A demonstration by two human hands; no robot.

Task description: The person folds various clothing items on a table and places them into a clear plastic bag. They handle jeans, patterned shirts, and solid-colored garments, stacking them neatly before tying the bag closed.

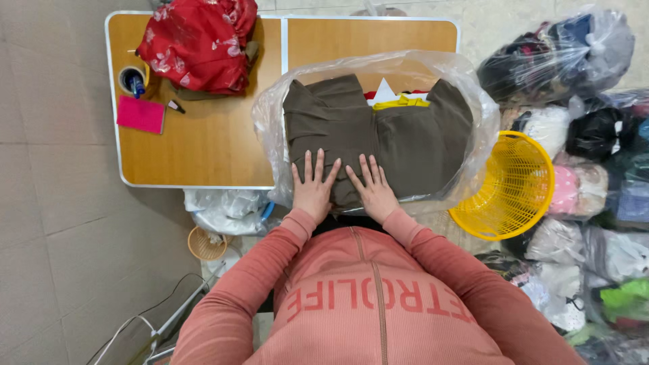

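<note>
Both hands are flat on the brown garment in the middle of the frame; the left hand has its fingers spread wide and straight, palm down, gripping nothing; the right hand lies just beside it, fingers straight and only slightly apart, likewise pressing rather than grasping. The garment lies folded on top of a clear plastic bag, whose loose rim billows up around it on all sides; laid open like that, the bag looks as though it serves as a sleeve around the cloth, and the flat palms seem to be there to keep the fold smooth and squeeze the air out. Peeking from under the garment's far edge are a strip of yellow cloth and a scrap of white.

All of this rests on the right half of a wooden folding table; in the upper left of the frame sit a red bundle, a cup of pens and a pink notepad, pushed well apart from the garment, probably to leave working room. At right centre a yellow mesh basket lies tipped on its side just beside the bag; beyond it, along the right edge, bagged clothes are heaped up within reach.
</note>
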